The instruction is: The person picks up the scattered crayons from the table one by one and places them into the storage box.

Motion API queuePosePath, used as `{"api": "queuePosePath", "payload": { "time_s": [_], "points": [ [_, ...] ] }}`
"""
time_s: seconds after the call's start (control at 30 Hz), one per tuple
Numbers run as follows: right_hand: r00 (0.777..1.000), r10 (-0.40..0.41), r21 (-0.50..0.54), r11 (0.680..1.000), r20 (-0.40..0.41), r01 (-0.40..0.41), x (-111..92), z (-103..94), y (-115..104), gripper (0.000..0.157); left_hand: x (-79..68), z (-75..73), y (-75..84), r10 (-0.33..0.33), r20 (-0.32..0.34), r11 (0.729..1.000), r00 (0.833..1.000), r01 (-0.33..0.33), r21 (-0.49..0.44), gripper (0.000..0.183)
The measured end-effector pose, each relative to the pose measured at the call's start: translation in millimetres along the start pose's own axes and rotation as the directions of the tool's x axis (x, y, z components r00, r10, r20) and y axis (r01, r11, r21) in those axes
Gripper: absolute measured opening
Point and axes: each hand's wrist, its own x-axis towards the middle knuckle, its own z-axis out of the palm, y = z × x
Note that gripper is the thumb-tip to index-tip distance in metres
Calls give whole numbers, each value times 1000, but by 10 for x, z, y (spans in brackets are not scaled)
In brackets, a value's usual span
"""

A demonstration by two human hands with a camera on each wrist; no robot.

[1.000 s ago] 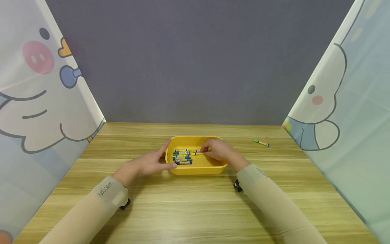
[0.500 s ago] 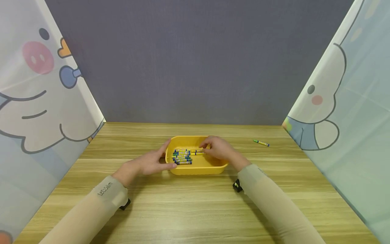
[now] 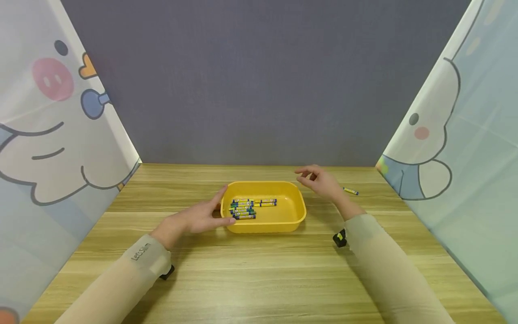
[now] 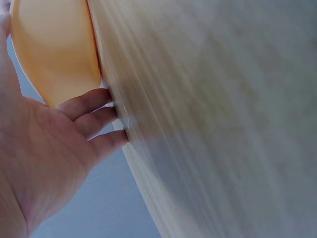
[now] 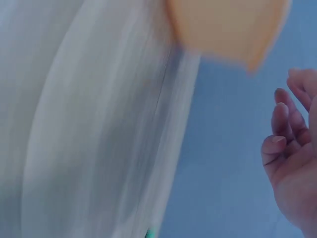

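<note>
A yellow plastic tray (image 3: 285, 216) stands on the wooden table. Along its left side several crayons (image 3: 244, 217) lie in a column, green and yellow-green tips showing. Two yellow-tipped crayons (image 3: 265, 204) lie beside them, nearer the middle. My left hand (image 3: 200, 216) rests against the tray's left end, thumb at the near rim and index finger at the far corner. In the left wrist view its other fingers (image 4: 94, 116) extend down to the table. Off the tray's far right corner, my right hand (image 3: 321, 182) hovers with nothing in its loosely bent fingers.
One loose crayon (image 3: 350, 191) lies on the table (image 3: 251, 279) at the right, its tip hidden behind my right hand. A dark grey panel (image 3: 259, 81) closes off the back. Cartoon-printed curtains (image 3: 477, 135) hang at both sides.
My right hand has let go of a yellow crayon in the tray, lifted out and moved right, towards the loose crayon. My left hand stays at the tray's left end.
</note>
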Motion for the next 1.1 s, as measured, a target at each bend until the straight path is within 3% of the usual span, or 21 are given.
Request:
{"api": "queuePosePath", "payload": {
  "time_s": [0.23, 0.37, 0.53, 0.77, 1.1],
  "points": [
    [993, 117, -70, 991, -15, -118, -195, -450, 671, 52, 2, 8, -9, 8, 9, 1000, 1000, -8, -6, 118],
    [978, 207, -123, 971, 8, -205, -341, -623, 911, 63, -5, 18, -13, 6, 11, 1000, 1000, -6, -17, 117],
    [973, 225, -200, 957, 50, -211, -444, -766, 1181, 65, -24, 11, 4, -4, 10, 999, 1000, 4, -32, 117],
    [957, 274, -217, 944, 99, -248, -537, -859, 1387, 60, -23, -1, 14, -4, 16, 1000, 1000, 5, -11, 118],
    [957, 275, -237, 940, 93, -247, -560, -865, 1501, 46, -20, -3, 13, -10, 15, 1000, 1000, 10, -8, 120]
  ]
}}
